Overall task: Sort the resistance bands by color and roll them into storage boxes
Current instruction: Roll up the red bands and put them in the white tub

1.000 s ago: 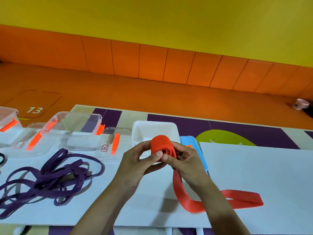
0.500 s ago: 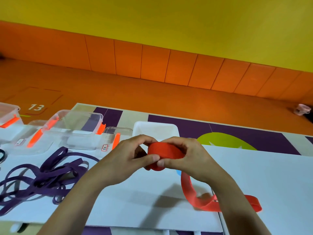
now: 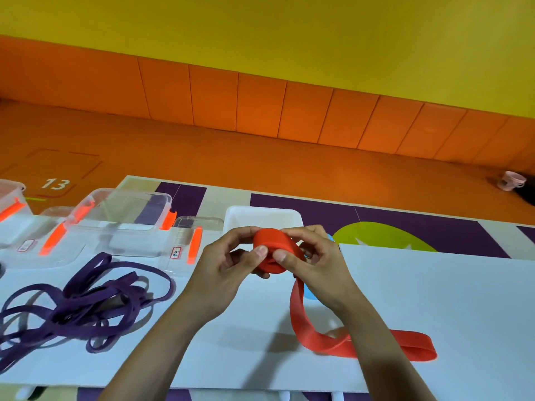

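Observation:
A wide red resistance band [image 3: 307, 322] is partly wound into a roll [image 3: 273, 244] held above the white table [image 3: 434, 299]. My left hand [image 3: 228, 261] pinches the roll's left side with thumb and fingers. My right hand [image 3: 315, 256] grips its right side, thumb on the front. The band's loose tail hangs down and lies on the table toward the right. A tangle of narrow purple bands [image 3: 78, 302] lies at the left. Behind the hands stands a white open box [image 3: 260, 215].
Clear plastic storage boxes [image 3: 124, 215] with orange latches and their lids line the table's far left. A light blue lid [image 3: 309, 293] shows under my right wrist. Beyond the table are an orange floor and wall padding, with a pink cup [image 3: 512, 180] far right.
The roll has turned in my hands and grown a little. The loose red tail on the table has shortened and slid slightly. The camera view shifted.

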Motion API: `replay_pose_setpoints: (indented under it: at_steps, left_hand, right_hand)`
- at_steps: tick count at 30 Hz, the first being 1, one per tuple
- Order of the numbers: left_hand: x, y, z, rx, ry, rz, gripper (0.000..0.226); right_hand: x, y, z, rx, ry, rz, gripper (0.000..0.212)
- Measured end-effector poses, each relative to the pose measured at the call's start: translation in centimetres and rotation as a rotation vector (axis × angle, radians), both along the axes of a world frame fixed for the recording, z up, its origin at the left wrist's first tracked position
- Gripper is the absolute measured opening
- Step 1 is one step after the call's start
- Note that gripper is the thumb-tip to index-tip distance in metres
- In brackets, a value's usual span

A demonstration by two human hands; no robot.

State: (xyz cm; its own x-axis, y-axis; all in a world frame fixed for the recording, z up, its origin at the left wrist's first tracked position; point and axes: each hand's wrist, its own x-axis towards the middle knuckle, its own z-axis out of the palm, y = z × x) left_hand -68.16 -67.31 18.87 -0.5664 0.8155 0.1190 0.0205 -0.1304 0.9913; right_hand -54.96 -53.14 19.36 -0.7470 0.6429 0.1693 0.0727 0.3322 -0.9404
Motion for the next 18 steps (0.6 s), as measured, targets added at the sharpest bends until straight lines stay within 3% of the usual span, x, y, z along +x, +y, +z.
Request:
replay_pose_setpoints:
  at_steps: [5, 10, 12, 15, 18]
  left_hand:
    - [0.3, 0.5, -0.1, 0.120, -0.201, 0.058, 0.037]
    - [0.8, 0.8, -0.5, 0.114, -0.417, -0.020, 0.035]
    - [-0.3, 0.2, -0.6, -0.024, -0.305, -0.044, 0.029]
    - [-2.4, -1.0, -0.5, -0.252, 0.079, -0.049, 0.025]
    - [-2.8, -1.4, 0.9, -0.246, 0.234, -0.172, 0.040]
  right_hand:
    - [0.0, -0.4, -0.6, -0.193, 0.078, 0.150, 0.039]
    - [-0.5, -0.8, -1.2, -0.189, 0.096, 0.067, 0.025]
    - [-0.1, 0.0, -0.8, -0.105, -0.003, 0.099, 0.026]
    - [0.7, 1.1, 0.3, -0.010, -0.182, 0.178, 0.033]
    - [0.5, 1.1, 1.3, 0.076, -0.287, 0.249, 0.034]
